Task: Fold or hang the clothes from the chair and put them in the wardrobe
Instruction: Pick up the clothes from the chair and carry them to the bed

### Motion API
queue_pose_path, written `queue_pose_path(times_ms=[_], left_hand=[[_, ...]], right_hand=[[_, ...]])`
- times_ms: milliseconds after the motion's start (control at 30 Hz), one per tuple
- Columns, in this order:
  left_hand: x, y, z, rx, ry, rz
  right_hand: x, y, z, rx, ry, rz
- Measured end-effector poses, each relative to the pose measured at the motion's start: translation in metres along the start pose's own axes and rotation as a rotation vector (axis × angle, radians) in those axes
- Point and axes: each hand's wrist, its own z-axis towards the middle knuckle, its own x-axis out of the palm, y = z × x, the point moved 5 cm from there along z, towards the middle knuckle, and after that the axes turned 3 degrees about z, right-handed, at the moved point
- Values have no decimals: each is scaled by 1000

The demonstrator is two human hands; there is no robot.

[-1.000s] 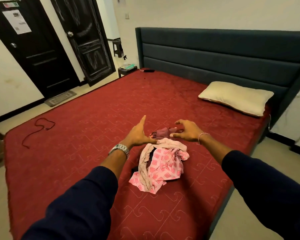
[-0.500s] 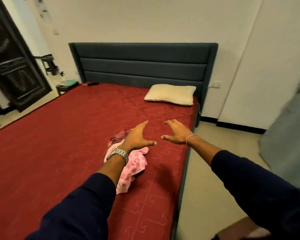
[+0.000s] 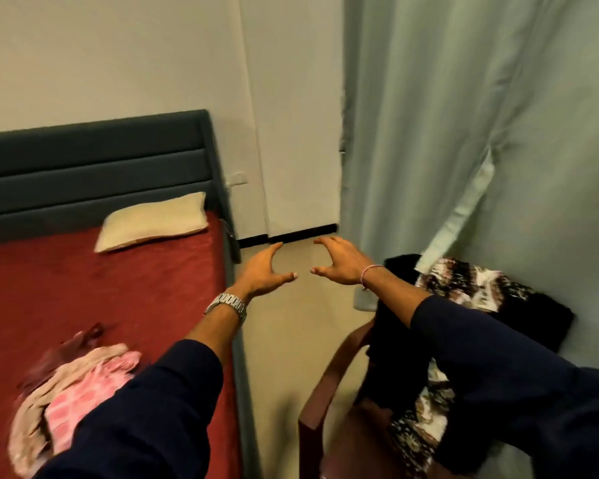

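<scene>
While my hands hung empty, the bed (image 3: 125, 288) lay left of my left hand (image 3: 261, 274), carrying a pink bundle (image 3: 73, 385) unfolded. Right of my right hand (image 3: 339, 262), the chair (image 3: 329, 385) held dark clothes (image 3: 464, 299). Most work remained, I judged; no wardrobe showed.

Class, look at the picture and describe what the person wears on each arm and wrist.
Both arms are in dark navy long sleeves, pushed up short of the wrists. The left hand has a silver metal link watch on its wrist. The right hand has a thin pink and white bracelet.
</scene>
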Motion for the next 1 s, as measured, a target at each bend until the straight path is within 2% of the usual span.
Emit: queue_pose_path(times_ms=[233, 433, 567, 700, 800, 867, 1000], left_hand=[[108, -155, 59, 219, 155, -62], [198, -222, 98, 171, 312, -69], [245, -233, 120, 87, 347, -42], [278, -220, 139, -140, 394, -168], [297, -195, 158, -350, 301, -273], [307, -183, 169, -426, 230, -365], [335, -169, 191, -485, 132, -545]], right_hand=[[-63, -168, -80, 275, -80, 40], [-87, -299, -140, 534, -139, 147], [-85, -362, -176, 722, -195, 240], [-63, -426, -203, 1000, -345, 339], [-54, -449, -215, 1219, -454, 350], [-50, -459, -217, 1309, -492, 321], [-45, -477, -211, 1326, -417, 181]])
